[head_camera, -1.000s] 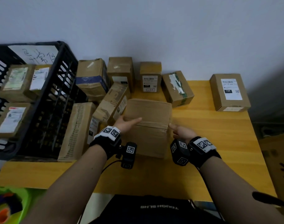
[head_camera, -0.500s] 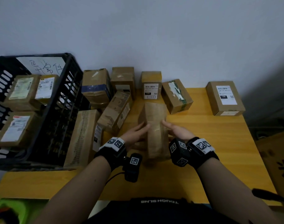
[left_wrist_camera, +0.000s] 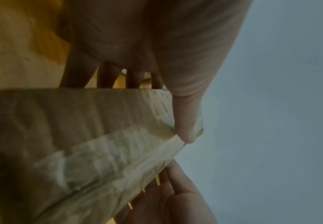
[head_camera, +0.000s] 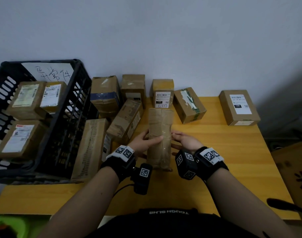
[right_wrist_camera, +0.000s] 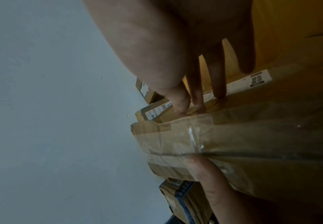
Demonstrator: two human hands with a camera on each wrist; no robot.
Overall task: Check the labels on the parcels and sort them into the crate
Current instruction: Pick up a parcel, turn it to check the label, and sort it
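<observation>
A flat brown parcel (head_camera: 159, 127) wrapped in clear tape stands on its narrow edge in the middle of the yellow table (head_camera: 215, 152). No label shows on the faces in view. My left hand (head_camera: 146, 141) grips its left side, thumb laid across the upper narrow face (left_wrist_camera: 185, 121). My right hand (head_camera: 182, 140) presses straight fingers (right_wrist_camera: 218, 84) against its right side. The black crate (head_camera: 64, 134) stands at the left with three labelled parcels inside.
Several parcels line the wall behind: a labelled box (head_camera: 162, 95), a green-taped box (head_camera: 189, 105) and a labelled box (head_camera: 239, 107) at far right. Two long boxes (head_camera: 91, 148) lean by the crate. A white handwritten sheet (head_camera: 48, 73) sits in the crate.
The parcel was turned from its broad face up onto its narrow edge, and both hands closed in on its sides. Over the last half second it has hardly moved.
</observation>
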